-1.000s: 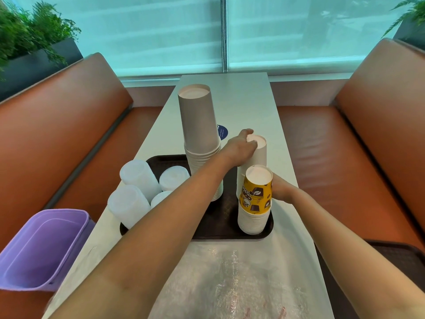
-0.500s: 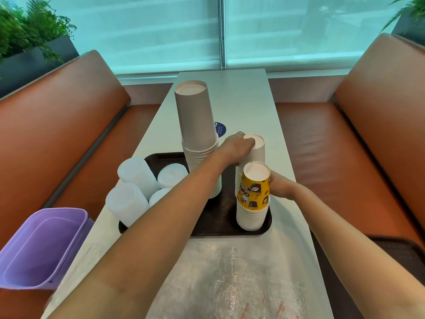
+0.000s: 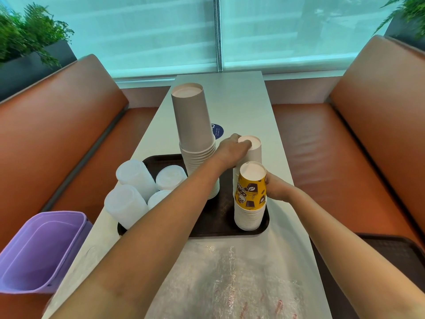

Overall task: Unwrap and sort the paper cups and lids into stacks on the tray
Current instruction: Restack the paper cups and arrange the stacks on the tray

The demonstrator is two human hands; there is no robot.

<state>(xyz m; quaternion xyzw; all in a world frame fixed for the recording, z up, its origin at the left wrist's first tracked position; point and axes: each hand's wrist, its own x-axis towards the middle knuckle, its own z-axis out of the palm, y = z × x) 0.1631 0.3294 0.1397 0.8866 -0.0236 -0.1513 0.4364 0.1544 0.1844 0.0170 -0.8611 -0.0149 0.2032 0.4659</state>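
Three inverted cup stacks stand on the dark tray (image 3: 207,226) in the head view: tall grey paper-cup stack (image 3: 195,139) at tray centre, shorter white cup stack (image 3: 253,153) behind right, and yellow-printed cup stack (image 3: 250,194) at the tray's near right corner. Left hand (image 3: 232,149) reaches across, grip curled over the top of the white cup stack, fingertips on its upturned base. Right hand (image 3: 276,187) sits behind the yellow-printed stack, grip wrapped on its side, fingers mostly hidden. Four translucent lid stacks (image 3: 135,178) sit at the tray's left end, two overhanging the edge toward the bench. Tray rests on the white desk (image 3: 241,100). Crumpled clear plastic wrap (image 3: 230,279) lies on the desk near the camera. Purple bin (image 3: 39,249) stands on the left orange bench (image 3: 57,125). Second dark tray (image 3: 391,254) lies on the right bench seat.
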